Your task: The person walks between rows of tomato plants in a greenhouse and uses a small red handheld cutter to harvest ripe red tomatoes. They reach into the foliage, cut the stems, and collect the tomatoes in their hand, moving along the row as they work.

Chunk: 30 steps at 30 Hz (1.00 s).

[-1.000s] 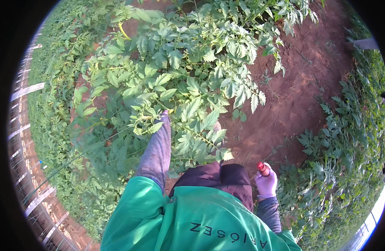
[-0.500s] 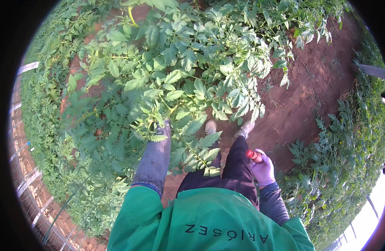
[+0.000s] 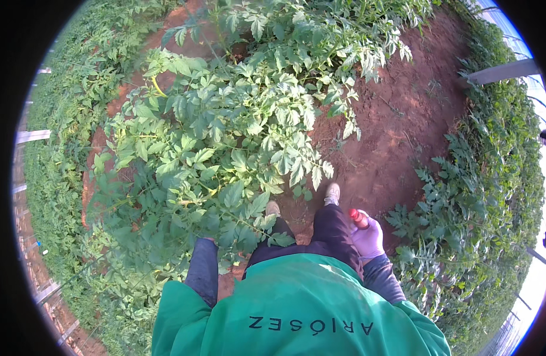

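In a pale purple glove, my right hand (image 3: 369, 238) is closed around a small cylindrical thing with a red end (image 3: 359, 219), held beside my right thigh. Its lower part is hidden in the palm, so I cannot tell its kind. My left forearm (image 3: 203, 270), in a dark blue-grey sleeve, reaches into the leaves of a tomato plant (image 3: 237, 160). Foliage covers nearly all of my left hand, and its fingers do not show. Broad green leaves spread before me and over part of my left leg.
Reddish-brown soil (image 3: 397, 130) runs along the right of the plant, with my light shoes (image 3: 332, 193) at its near end. Another dense green row (image 3: 480, 196) borders it on the right. More plants (image 3: 71, 178) grow at the left. A pale post (image 3: 503, 72) juts in at the upper right.
The view has shifted as I moved along the row, and the post at right shows more. My left arm is drawn back closer to my body; my right hand keeps the red-ended thing.
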{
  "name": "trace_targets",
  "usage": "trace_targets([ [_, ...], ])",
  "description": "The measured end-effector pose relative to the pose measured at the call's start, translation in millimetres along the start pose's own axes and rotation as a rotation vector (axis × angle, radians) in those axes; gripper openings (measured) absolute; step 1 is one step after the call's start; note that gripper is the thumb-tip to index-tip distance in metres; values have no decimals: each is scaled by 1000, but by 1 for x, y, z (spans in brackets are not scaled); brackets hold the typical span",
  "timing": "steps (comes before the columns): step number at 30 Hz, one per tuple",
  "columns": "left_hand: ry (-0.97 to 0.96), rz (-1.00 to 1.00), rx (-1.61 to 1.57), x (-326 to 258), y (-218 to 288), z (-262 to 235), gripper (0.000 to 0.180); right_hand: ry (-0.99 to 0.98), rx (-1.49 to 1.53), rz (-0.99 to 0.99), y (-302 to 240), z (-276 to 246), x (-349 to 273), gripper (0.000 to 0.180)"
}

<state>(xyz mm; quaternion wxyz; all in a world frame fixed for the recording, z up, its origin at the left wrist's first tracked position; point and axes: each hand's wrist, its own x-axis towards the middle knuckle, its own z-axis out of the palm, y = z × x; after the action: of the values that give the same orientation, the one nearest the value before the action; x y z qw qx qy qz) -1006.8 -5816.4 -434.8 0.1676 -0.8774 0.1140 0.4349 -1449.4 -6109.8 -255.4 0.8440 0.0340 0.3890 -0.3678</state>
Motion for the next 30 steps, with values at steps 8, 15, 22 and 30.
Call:
trace_targets([
  [8,-26,-126,-111,-108,13,42,29,83,208,67,-133,-48,46,31],
  [15,6,154,-328,-133,80,143,31,32,211,-55,-299,-83,56,33],
  [22,-44,497,-952,-269,343,2,45,129,187,-79,-365,-76,77,30],
  [30,-290,167,-848,-149,394,5,37,-2,58,-3,-381,24,126,30],
])
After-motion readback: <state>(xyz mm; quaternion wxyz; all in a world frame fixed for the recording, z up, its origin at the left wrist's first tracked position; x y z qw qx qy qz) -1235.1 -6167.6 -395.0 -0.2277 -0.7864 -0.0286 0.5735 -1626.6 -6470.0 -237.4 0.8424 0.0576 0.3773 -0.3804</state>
